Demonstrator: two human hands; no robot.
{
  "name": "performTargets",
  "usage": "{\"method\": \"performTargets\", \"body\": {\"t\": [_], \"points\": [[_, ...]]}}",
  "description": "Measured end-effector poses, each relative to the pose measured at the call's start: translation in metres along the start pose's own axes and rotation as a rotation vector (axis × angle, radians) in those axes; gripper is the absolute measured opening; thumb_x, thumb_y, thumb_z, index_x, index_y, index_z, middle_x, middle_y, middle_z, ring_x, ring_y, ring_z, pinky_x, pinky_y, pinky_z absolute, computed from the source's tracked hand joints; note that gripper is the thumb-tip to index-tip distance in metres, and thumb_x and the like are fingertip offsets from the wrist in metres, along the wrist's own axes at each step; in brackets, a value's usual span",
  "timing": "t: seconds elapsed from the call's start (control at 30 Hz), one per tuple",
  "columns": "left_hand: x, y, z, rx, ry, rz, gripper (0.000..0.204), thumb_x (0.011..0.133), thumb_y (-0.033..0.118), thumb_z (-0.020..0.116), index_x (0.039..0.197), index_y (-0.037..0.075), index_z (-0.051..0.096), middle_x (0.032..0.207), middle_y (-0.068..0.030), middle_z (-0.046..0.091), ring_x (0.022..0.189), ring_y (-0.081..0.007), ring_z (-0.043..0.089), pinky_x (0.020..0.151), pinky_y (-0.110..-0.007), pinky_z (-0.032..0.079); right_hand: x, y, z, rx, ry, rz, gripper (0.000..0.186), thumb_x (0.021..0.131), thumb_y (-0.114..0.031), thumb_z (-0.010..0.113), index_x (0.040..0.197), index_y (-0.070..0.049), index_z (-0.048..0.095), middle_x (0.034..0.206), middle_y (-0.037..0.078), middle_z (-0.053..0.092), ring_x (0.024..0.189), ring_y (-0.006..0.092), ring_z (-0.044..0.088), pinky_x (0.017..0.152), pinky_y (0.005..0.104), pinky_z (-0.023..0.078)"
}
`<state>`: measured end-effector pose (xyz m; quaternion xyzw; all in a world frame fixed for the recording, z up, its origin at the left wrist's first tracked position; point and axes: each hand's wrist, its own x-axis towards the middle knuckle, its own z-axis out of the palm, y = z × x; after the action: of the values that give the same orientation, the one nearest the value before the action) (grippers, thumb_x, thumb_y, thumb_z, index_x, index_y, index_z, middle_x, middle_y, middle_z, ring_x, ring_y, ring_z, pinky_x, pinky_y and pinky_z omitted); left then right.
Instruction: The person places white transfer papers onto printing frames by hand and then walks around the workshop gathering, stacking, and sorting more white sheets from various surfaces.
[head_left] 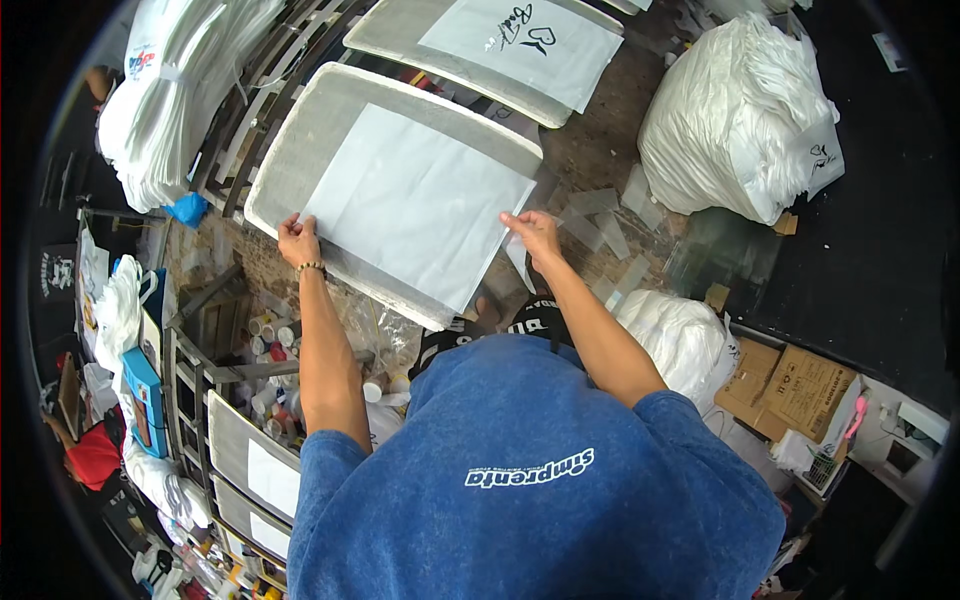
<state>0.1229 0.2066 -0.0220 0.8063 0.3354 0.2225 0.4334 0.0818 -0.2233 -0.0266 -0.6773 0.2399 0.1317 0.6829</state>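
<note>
A flat white plastic bag [415,200], blank on its upper face, lies over a grey board [290,170] with a pale worn rim. My left hand [298,243], with a beaded bracelet at the wrist, is closed in a pinch at the bag's near left corner. At its right edge, my right hand [537,238] pinches the bag between thumb and fingers. The near right part of the bag reaches close to the board's near edge. Beyond it, a second grey board [390,35] bears a white bag [520,45] with a black heart and lettering print.
A big bundle of white bags [735,120] stands at the right, by a black surface [890,200]. Another bundle [165,110] hangs at the far left. More boards [235,430] sit on a metal rack at the lower left, near several ink pots [270,330]. Cardboard [790,390] lies at the right.
</note>
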Motion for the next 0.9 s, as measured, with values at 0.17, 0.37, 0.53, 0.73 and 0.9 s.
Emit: {"method": "performTargets", "body": {"t": [0.17, 0.37, 0.53, 0.73, 0.9], "points": [[0.001, 0.001, 0.002, 0.055, 0.035, 0.017, 0.034, 0.069, 0.018, 0.08, 0.097, 0.005, 0.067, 0.076, -0.0043, 0.063, 0.068, -0.0167, 0.058, 0.067, -0.032, 0.05, -0.002, -0.002, 0.002, 0.015, 0.015, -0.007, 0.033, 0.071, -0.032, 0.083, 0.071, -0.008, 0.06, 0.07, -0.001, 0.058, 0.064, 0.0091, 0.049, 0.061, 0.0254, 0.038], [-0.002, 0.007, 0.004, 0.071, 0.037, -0.003, 0.033, 0.069, 0.02, 0.08, 0.096, 0.006, 0.068, 0.078, -0.0053, 0.066, 0.07, -0.0178, 0.061, 0.07, -0.033, 0.051, 0.004, -0.001, 0.002, 0.076, 0.03, 0.006, 0.03, 0.074, -0.03, 0.081, 0.073, -0.008, 0.061, 0.071, -0.002, 0.058, 0.066, 0.0078, 0.048, 0.062, 0.0242, 0.038], [-0.006, 0.017, 0.003, 0.147, 0.057, -0.005, 0.033, 0.069, 0.022, 0.078, 0.095, 0.006, 0.068, 0.08, -0.0057, 0.067, 0.073, -0.0196, 0.063, 0.073, -0.033, 0.051, 0.007, 0.0, 0.0, 0.067, 0.02, 0.025, 0.03, 0.075, -0.03, 0.081, 0.073, -0.008, 0.06, 0.071, -0.002, 0.058, 0.067, 0.0072, 0.047, 0.063, 0.0238, 0.037], [-0.009, 0.022, 0.004, 0.167, 0.061, 0.008, 0.032, 0.069, 0.022, 0.078, 0.095, 0.006, 0.068, 0.081, -0.0058, 0.067, 0.074, -0.0196, 0.063, 0.072, -0.033, 0.051, 0.003, -0.005, 0.001, 0.071, 0.012, 0.007, 0.03, 0.075, -0.03, 0.08, 0.072, -0.008, 0.06, 0.07, -0.003, 0.057, 0.065, 0.0068, 0.046, 0.062, 0.0237, 0.036], [-0.01, 0.023, 0.003, 0.149, 0.062, 0.007, 0.032, 0.07, 0.022, 0.077, 0.095, 0.005, 0.067, 0.081, -0.006, 0.067, 0.074, -0.0195, 0.063, 0.072, -0.033, 0.051, 0.001, -0.009, 0.002, 0.054, 0.014, 0.007, 0.031, 0.074, -0.03, 0.081, 0.071, -0.008, 0.059, 0.069, -0.003, 0.056, 0.064, 0.0064, 0.046, 0.06, 0.0233, 0.035]]}}
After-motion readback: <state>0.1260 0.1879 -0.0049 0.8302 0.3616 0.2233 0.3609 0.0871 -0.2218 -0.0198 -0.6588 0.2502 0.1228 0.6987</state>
